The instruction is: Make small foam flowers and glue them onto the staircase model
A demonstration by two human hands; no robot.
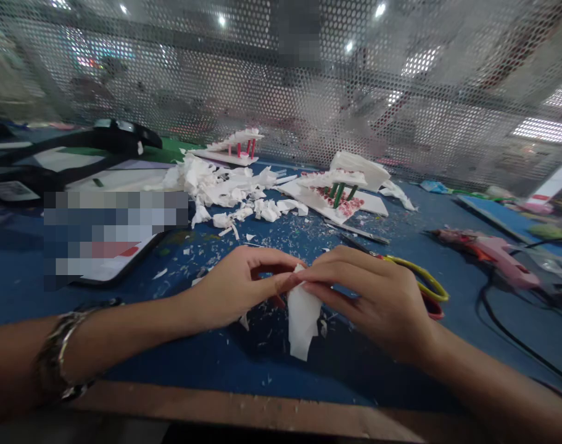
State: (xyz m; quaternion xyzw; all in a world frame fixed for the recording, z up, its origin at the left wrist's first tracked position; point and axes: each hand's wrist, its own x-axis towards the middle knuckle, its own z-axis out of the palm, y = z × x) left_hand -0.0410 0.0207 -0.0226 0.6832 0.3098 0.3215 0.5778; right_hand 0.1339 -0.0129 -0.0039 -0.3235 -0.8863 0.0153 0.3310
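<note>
My left hand [237, 287] and my right hand [377, 299] meet over the blue table [225, 361]. Both pinch the top edge of a small white foam piece [303, 317], which hangs down between them. Fingertips of the two hands touch at the pinch. A metal bracelet [61, 351] sits on my left wrist. Yellow-handled scissors [424, 283] lie just behind my right hand.
A heap of white foam scraps [220, 188] lies at the middle back. Two small foam models stand behind it, one with pink posts [237, 148] and one with green posts [338, 191]. A pink glue gun [493, 253] with its cable lies right. A perforated screen [281, 80] closes the back.
</note>
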